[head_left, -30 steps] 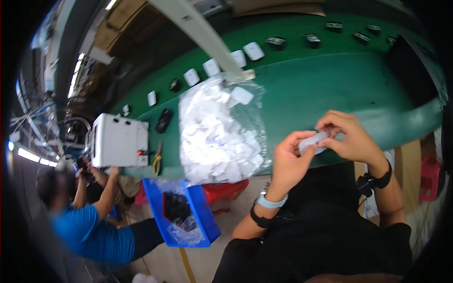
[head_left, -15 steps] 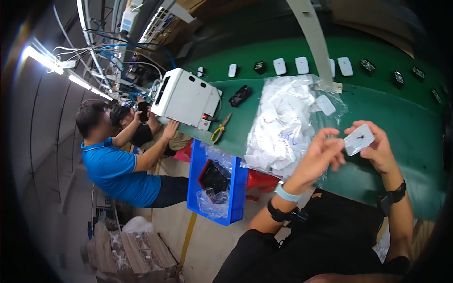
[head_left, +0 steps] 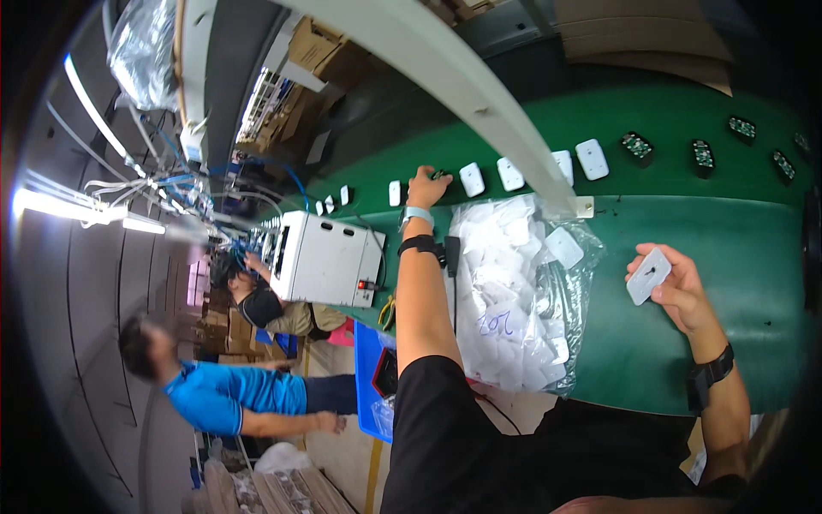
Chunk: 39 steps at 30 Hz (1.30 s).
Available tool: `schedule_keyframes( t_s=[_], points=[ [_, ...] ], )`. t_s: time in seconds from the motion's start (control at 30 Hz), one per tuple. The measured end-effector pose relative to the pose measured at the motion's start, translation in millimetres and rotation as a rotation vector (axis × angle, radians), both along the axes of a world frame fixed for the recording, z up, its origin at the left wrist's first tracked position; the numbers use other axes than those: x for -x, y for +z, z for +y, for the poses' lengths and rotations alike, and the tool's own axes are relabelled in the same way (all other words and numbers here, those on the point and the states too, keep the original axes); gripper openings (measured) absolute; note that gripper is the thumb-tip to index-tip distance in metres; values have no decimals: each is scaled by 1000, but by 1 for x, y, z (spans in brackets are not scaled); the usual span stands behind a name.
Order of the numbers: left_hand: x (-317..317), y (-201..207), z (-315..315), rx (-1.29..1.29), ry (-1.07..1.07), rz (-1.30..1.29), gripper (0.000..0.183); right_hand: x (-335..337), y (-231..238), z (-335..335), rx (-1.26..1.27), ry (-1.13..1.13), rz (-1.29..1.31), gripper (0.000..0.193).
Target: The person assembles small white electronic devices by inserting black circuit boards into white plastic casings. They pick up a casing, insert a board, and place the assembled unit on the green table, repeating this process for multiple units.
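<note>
The right hand (head_left: 672, 287) pinches a white cover (head_left: 648, 277) above the green tabletop (head_left: 685, 364); beyond the bag (head_left: 505, 283), the left hand's (head_left: 425, 186) fingers curl at a black block (head_left: 441, 175), though I can't tell whether they grip it. Best held by its sides.

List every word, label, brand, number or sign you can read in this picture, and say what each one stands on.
Clear plastic bag: blue handwriting, which I won't copy out.
White cover in the right hand: a small dark shape, too small to tell whether it is lettering.
Black parts on the green surface: pale details, too small to read.
White machine box: no readable text.
</note>
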State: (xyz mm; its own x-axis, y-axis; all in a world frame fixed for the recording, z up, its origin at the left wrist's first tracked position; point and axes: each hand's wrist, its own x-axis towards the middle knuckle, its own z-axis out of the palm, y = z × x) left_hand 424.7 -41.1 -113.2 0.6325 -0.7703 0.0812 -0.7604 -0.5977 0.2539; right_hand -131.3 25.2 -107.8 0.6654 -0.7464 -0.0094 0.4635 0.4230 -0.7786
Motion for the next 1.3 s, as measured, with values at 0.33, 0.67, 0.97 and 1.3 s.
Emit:
schedule_keyframes(
  t_s=[0.33, 0.67, 0.97, 1.3],
  points=[
    [21, 64, 44, 568, 58, 451, 53, 2, 0, -1, -44, 2, -71, 65],
    [227, 124, 164, 648, -442, 1189, 44, 6, 4, 7, 65, 59, -123, 62],
    [357, 92, 144, 321, -546, 1206, 44, 9, 8, 5, 177, -26, -50, 44],
    [393, 95, 132, 317, -571, 1038, 43, 11, 8, 5, 226, -138, -65, 49]
  ],
)
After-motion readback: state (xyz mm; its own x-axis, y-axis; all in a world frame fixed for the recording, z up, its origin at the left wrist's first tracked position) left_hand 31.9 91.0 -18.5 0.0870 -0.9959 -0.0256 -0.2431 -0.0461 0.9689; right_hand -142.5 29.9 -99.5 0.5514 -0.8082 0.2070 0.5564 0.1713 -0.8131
